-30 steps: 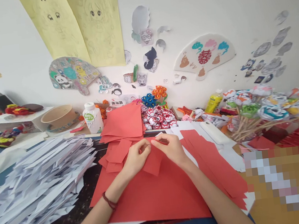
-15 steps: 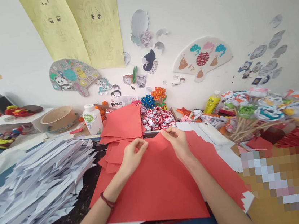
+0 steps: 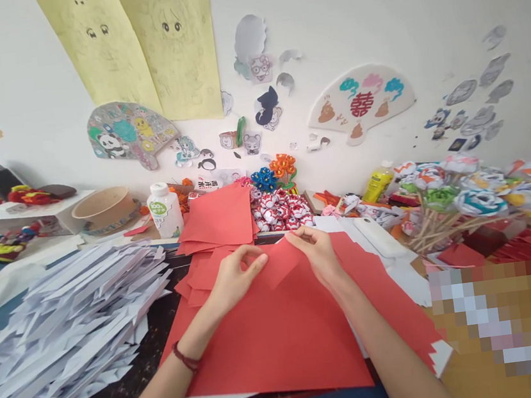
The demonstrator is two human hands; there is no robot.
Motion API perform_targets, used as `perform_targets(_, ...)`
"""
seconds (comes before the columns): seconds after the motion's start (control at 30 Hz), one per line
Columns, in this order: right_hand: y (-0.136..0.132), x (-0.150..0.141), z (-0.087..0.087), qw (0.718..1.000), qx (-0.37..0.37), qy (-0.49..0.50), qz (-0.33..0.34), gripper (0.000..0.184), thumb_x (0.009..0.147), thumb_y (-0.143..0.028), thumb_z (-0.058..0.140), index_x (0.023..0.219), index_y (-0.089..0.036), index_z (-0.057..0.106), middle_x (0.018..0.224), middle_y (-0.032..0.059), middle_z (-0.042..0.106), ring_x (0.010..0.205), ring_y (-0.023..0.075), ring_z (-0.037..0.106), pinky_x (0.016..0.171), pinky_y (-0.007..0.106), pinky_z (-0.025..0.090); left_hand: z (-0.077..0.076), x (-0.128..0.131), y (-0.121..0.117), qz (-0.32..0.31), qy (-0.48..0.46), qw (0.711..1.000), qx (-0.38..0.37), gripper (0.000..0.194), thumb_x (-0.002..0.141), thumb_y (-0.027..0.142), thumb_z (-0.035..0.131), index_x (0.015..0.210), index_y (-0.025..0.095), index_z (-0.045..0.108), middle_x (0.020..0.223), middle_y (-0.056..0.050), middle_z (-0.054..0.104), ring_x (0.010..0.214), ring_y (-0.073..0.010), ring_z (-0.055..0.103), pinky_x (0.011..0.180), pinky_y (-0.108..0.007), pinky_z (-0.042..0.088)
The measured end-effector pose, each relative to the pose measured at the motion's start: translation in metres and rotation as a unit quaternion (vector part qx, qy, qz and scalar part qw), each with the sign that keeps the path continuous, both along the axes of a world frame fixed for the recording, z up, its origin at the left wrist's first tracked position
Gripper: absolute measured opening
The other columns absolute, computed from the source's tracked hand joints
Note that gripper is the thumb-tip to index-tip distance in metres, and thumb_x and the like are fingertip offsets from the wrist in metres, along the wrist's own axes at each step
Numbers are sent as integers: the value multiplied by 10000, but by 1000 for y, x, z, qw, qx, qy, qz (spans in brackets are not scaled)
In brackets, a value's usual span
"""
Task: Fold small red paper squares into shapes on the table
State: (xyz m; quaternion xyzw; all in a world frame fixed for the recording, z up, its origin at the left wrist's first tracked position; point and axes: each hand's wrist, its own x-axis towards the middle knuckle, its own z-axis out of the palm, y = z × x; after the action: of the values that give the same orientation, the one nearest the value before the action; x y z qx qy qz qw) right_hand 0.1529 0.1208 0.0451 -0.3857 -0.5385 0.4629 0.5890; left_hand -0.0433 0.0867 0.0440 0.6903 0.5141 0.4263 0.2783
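A small red paper piece (image 3: 285, 262) is pinched at its upper edge between the thumb and fingers of my right hand (image 3: 318, 254). It hangs at a slant over a large red paper sheet (image 3: 277, 339). Close to the piece's left side is my left hand (image 3: 239, 276), thumb and forefinger slightly apart with nothing visible between them. Left of and behind that hand lie smaller red paper squares (image 3: 217, 218), stacked unevenly. More red sheets (image 3: 377, 282) are fanned out under my right forearm, with white paper beneath them.
A big heap of folded white paper strips (image 3: 77, 319) covers the left side. Along the wall stand a white bottle (image 3: 165, 214), red-and-white folded paper pieces (image 3: 281, 210) and a yellow bottle (image 3: 378, 184). Paper flowers on sticks (image 3: 481, 198) lie at the right.
My left thumb and forefinger have parted slightly. The small red piece has swung so that its lower corner hangs down, still in my right hand.
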Motion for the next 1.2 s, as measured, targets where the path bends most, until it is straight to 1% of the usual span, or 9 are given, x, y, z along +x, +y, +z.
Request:
perform_targets(0.07,0,2,1,1000,4,-7,-10,239,731,-368,723,658,-180,595,677,-20,567,661,129,527,662,252,409,-3,0,1,-28,6,999,-23,278,835,423,565,814,164,664,792,-36,695,709,-159,594,639,-230,406)
perform_targets(0.13,1,6,3,999,-12,-35,1,221,727,-359,722,674,-179,606,687,-15,578,670,132,536,660,252,414,-6,-2,4,-2,-11,1000,-18,294,841,423,549,774,156,653,742,-34,678,685,-157,582,624,-228,398)
perform_targets(0.23,1,14,3,987,-54,-112,100,195,742,-355,697,708,-172,640,704,3,608,664,143,558,643,264,438,-6,-7,7,44,-24,999,7,317,867,431,500,776,156,629,722,-26,652,668,-148,556,607,-221,379)
perform_targets(0.3,1,16,2,968,-66,-175,170,194,758,-359,675,726,-167,666,709,16,625,656,152,571,627,274,450,-2,-9,6,39,19,999,19,316,878,410,483,732,159,607,661,-9,614,619,-132,516,580,-215,346)
perform_targets(0.4,-1,13,0,947,-38,-240,210,180,764,-343,667,758,-166,697,763,37,665,724,173,601,680,288,464,1,-5,2,3,94,995,26,307,873,373,492,671,160,584,578,11,554,553,-116,458,547,-215,295)
perform_targets(0.5,-3,4,-1,944,-10,-237,231,171,778,-329,647,758,-167,696,777,38,674,738,169,601,697,282,461,1,2,-2,-11,112,993,28,300,879,352,482,667,163,578,578,11,555,541,-113,450,540,-215,280)
perform_targets(0.8,-4,2,1,948,30,-259,183,124,715,-160,542,638,-173,639,658,-1,610,639,135,545,614,249,420,5,4,-4,3,96,994,55,292,889,338,471,713,168,631,633,1,627,584,-115,510,588,-209,330)
perform_targets(1.03,7,22,-4,956,-1,-259,140,147,706,-193,531,603,-184,635,583,-13,602,545,141,570,539,252,427,10,-11,3,90,65,991,69,325,873,408,486,731,169,655,711,2,672,673,-141,559,637,-215,377)
perform_targets(1.2,9,21,-5,966,5,-237,104,121,728,-210,578,649,-180,665,585,0,628,548,151,592,560,265,463,6,-12,5,128,-101,986,39,322,843,451,541,777,155,648,742,-12,656,699,-146,566,636,-215,414)
